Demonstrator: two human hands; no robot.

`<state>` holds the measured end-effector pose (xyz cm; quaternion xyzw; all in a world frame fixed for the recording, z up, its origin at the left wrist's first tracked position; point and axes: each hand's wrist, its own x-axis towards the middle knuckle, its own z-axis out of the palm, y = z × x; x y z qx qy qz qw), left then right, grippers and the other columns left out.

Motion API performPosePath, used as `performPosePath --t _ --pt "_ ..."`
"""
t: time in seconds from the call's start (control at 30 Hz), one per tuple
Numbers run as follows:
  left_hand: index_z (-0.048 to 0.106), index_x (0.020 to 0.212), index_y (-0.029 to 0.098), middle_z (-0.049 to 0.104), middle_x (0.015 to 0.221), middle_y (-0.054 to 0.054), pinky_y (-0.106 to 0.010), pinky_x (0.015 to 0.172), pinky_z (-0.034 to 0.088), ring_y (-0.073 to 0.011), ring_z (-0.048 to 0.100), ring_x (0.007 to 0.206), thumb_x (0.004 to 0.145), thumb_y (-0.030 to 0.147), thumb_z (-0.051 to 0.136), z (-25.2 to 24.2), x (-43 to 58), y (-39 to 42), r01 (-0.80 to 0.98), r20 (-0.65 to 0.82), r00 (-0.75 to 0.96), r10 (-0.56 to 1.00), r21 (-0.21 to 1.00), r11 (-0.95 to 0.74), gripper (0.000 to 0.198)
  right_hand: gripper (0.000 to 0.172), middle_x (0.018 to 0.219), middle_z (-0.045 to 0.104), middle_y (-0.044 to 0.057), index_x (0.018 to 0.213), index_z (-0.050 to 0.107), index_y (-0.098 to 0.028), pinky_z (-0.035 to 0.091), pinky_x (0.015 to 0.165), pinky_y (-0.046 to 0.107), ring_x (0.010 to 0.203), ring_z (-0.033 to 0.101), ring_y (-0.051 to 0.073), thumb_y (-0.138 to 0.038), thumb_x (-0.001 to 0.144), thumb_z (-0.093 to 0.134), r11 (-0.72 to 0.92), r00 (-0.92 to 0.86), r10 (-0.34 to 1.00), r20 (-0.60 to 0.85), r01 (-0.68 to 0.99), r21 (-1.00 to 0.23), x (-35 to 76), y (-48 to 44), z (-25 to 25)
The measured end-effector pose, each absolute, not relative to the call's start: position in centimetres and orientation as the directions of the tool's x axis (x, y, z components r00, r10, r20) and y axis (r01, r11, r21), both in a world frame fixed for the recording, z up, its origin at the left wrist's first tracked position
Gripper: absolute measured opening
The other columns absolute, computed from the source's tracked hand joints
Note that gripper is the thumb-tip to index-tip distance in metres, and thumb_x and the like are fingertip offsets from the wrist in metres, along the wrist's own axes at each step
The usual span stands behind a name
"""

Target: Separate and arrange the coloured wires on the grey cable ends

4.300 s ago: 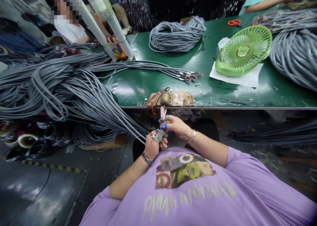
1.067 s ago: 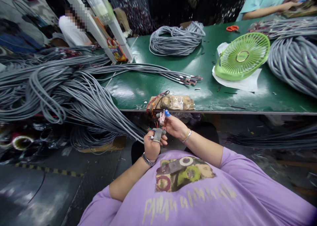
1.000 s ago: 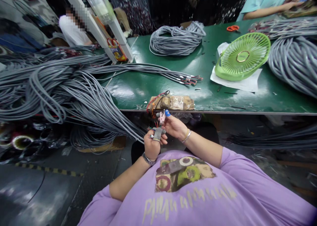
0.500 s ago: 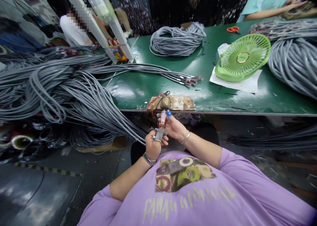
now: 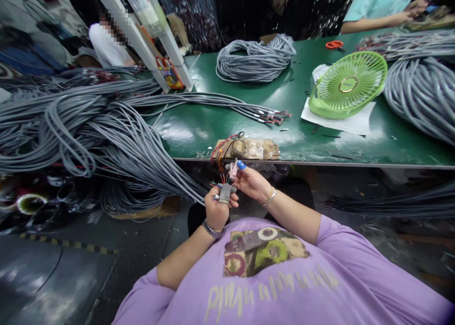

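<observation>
My left hand point(image 5: 216, 213) is closed around grey cable ends in front of my body. Thin coloured wires point(image 5: 215, 186) fan out above its fingers, and a grey wrap-like piece point(image 5: 224, 193) sits at its thumb. Close by on the right, my right hand point(image 5: 254, 182) has its fingers drawn together near the wires. A blue cover point(image 5: 241, 164) is on one of its fingertips. A small pale pink piece point(image 5: 233, 170) shows at its fingers; whether it is a finger wrap or a held object I cannot tell. Long grey cables point(image 5: 170, 168) run from the left towards my left hand.
On the green table point(image 5: 199, 135) lie a wooden block with wires point(image 5: 254, 148), a cable coil point(image 5: 254, 59), stripped cable ends point(image 5: 272, 116), orange-handled scissors point(image 5: 334, 44) and a green fan point(image 5: 348, 85). A larger coil point(image 5: 423, 95) is at right. Another person's arms point(image 5: 387, 19) work across the table.
My left hand has shifted slightly left and down, away from the right hand. The coloured wires are now more spread and visible. The right hand has barely moved.
</observation>
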<state>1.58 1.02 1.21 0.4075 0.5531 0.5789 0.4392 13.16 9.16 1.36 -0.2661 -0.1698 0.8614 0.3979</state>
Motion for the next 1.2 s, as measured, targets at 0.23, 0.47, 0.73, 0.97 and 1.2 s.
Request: performPosePath --t 0.23,0.47,0.73,0.97,1.2 --pt "0.060 0.076 0.015 0.065 0.056 -0.001 -0.017 0.037 0.040 -0.0093 0.058 0.039 0.083 0.044 0.058 0.7 1.6 1.5 -0.014 -0.042 -0.280 0.959 0.999 0.039 0.029 0.028 0.071 0.063 0.002 0.088 0.069 -0.015 0.043 0.052 0.019 0.055 0.049 0.008 -0.040 0.090 0.057 -0.607 -0.540 0.790 -0.291 -0.622 -0.494 12.8 9.3 0.8" --pt "0.060 0.076 0.014 0.065 0.055 0.000 -0.017 0.038 0.043 -0.0093 0.058 0.039 0.080 0.037 0.061 1.4 1.9 1.3 0.029 -0.035 -0.216 0.976 0.999 0.042 0.023 0.024 0.073 0.064 0.002 0.078 0.066 -0.017 0.043 0.052 0.018 0.059 0.054 0.009 -0.038 0.088 0.061 -0.572 -0.505 0.816 -0.280 -0.641 -0.512 12.4 9.7 0.0" --pt "0.059 0.078 0.014 0.065 0.055 0.000 -0.018 0.038 0.045 -0.0095 0.058 0.039 0.081 0.039 0.059 1.2 1.8 1.3 0.022 -0.042 -0.225 0.974 0.999 0.048 0.025 0.035 0.074 0.063 0.002 0.085 0.066 -0.017 0.044 0.053 0.020 0.061 0.053 0.010 -0.051 0.087 0.057 -0.608 -0.553 0.789 -0.268 -0.640 -0.469 12.6 9.4 -0.2" --pt "0.059 0.078 0.015 0.066 0.057 -0.001 -0.019 0.040 0.048 -0.0102 0.059 0.041 0.084 0.044 0.057 1.0 1.1 0.0 0.024 -0.016 -0.220 0.975 0.999 0.022 0.030 0.044 0.077 0.063 0.003 0.089 0.065 -0.015 0.045 0.055 0.020 0.063 0.054 0.010 -0.058 0.085 0.056 -0.683 -0.658 0.709 -0.253 -0.551 -0.479 13.7 8.8 -0.9" --pt "0.059 0.078 0.015 0.066 0.057 -0.001 -0.019 0.039 0.046 -0.0101 0.059 0.041 0.083 0.046 0.057 1.1 1.0 -0.2 0.037 -0.016 -0.187 0.982 0.999 0.023 0.032 0.044 0.070 0.062 0.002 0.078 0.060 -0.013 0.045 0.050 0.020 0.055 0.053 0.009 -0.046 0.060 0.083 -0.654 -0.750 0.620 -0.230 -0.332 -0.680 15.2 8.6 -0.3"
